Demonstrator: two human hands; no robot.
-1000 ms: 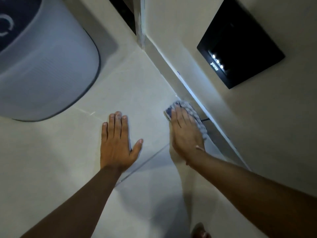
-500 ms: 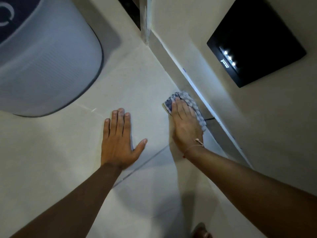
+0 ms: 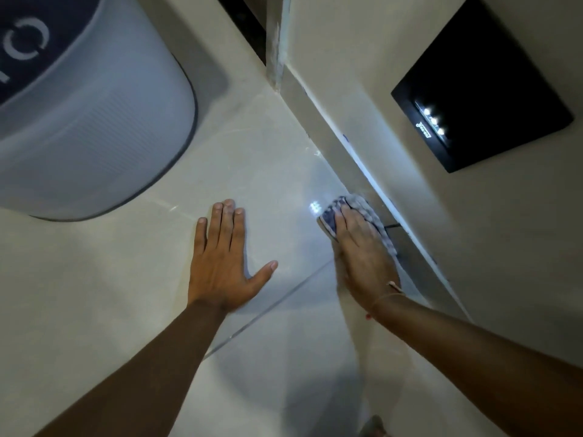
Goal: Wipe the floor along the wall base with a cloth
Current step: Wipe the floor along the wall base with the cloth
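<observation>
A blue-and-white checked cloth [image 3: 356, 205] lies flat on the pale tiled floor [image 3: 126, 279], right against the skirting [image 3: 344, 152] at the wall base. My right hand [image 3: 362, 253] presses down on it, palm flat, fingers pointing away from me; only the cloth's far end and right edge show. My left hand [image 3: 222, 263] rests flat on the floor to the left, fingers together, thumb spread, holding nothing.
A large white ribbed appliance [image 3: 85, 115] with a dark top stands on the floor at the upper left. A black wall panel [image 3: 492, 83] with small white lights hangs on the wall to the right. A door frame corner [image 3: 277, 42] stands beyond the skirting.
The cloth under my right hand has slid a little forward along the skirting. My left hand has stayed planted. A reflection of the panel lights now shows on the floor beside the cloth.
</observation>
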